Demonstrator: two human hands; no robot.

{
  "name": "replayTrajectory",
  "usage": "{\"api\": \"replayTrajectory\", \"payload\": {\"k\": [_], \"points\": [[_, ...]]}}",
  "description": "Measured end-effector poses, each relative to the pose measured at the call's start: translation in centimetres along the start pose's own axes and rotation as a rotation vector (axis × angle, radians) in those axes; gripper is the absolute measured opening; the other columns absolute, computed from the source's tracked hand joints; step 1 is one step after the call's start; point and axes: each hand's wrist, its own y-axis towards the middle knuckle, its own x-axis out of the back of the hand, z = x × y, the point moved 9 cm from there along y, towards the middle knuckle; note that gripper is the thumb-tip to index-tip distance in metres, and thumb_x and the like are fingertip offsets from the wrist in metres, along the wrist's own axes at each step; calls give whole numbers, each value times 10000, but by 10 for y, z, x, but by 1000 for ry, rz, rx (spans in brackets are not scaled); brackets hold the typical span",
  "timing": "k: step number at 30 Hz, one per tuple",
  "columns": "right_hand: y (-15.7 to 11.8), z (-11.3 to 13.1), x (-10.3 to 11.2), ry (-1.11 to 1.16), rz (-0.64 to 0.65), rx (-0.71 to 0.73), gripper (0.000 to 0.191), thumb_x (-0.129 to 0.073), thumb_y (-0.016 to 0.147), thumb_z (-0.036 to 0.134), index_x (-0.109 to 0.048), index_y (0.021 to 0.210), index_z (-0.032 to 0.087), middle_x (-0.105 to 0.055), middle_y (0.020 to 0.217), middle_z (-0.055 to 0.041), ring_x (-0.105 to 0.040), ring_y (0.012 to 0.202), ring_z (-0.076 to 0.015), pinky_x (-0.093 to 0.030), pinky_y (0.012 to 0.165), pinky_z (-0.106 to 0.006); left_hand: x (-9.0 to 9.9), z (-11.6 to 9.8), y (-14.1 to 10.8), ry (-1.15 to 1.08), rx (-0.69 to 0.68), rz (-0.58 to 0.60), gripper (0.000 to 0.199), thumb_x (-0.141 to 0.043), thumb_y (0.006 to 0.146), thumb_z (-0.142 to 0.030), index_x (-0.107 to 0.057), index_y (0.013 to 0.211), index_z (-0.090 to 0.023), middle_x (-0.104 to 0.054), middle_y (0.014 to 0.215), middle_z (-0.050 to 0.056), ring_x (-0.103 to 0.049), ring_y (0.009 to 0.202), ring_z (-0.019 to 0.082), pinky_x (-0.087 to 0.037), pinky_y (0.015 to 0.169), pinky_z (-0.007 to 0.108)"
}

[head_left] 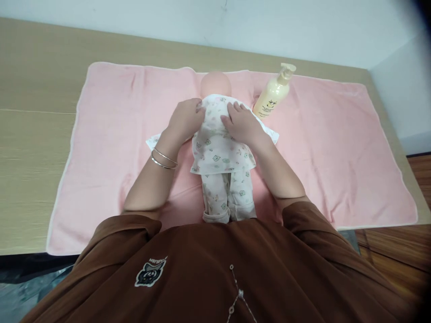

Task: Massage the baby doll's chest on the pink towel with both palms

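Note:
A doll [216, 84] lies on a pink blanket [111, 148], its bald head pointing away from me and its face not visible. It wears a white patterned top [218, 154] and matching trousers [215, 195]. At the doll's left shoulder edge, my left hand [189, 119] has its fingers curled together on the top's cloth. My right hand [241, 122] rests on the upper right part of the top, fingers somewhat spread and thumb apart. Both sleeves of the top reach out sideways past my forearms.
A pale yellow pump bottle [273, 94] lies tilted on the blanket to the right of the doll's head. The wooden table [30, 89] meets a white wall [208, 22] at the back.

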Motion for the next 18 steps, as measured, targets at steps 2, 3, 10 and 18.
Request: {"api": "replayTrajectory", "payload": {"k": [2,3,10,18], "points": [[-5,2,7,15,-46,30,609,-389,1129,344,-413,1650,30,-426,1716,-235,-363,1636,-429,-340,1347,-628,11,5,0,-56,28,-53,430,-426,993,-309,-723,1284,-201,-758,1371,124,-679,1265,317,-538,1154,527],[-8,7,10,25,-87,64,599,-403,1116,322,-417,1651,54,-406,1734,-213,-335,1654,-415,-331,1354,-626,16,7,0,-84,44,-75,460,-432,993,-314,-708,1340,-192,-738,1425,106,-657,1308,302,-520,1191,519],[-17,53,-17,-11,-95,215,617,-498,1042,279,-456,1643,143,-263,1816,-144,-140,1722,-409,-118,1390,-724,35,-1,-8,-179,55,-98,519,-361,1035,-359,-613,1454,-187,-704,1494,23,-608,1354,253,-472,1235,553],[-19,57,-17,-9,-140,234,643,-451,1049,260,-406,1689,219,-235,1830,-102,-113,1735,-362,-70,1389,-741,58,-3,-18,-216,34,-194,465,-411,1049,-380,-664,1410,-235,-724,1473,-32,-638,1366,220,-537,1245,448]]}}
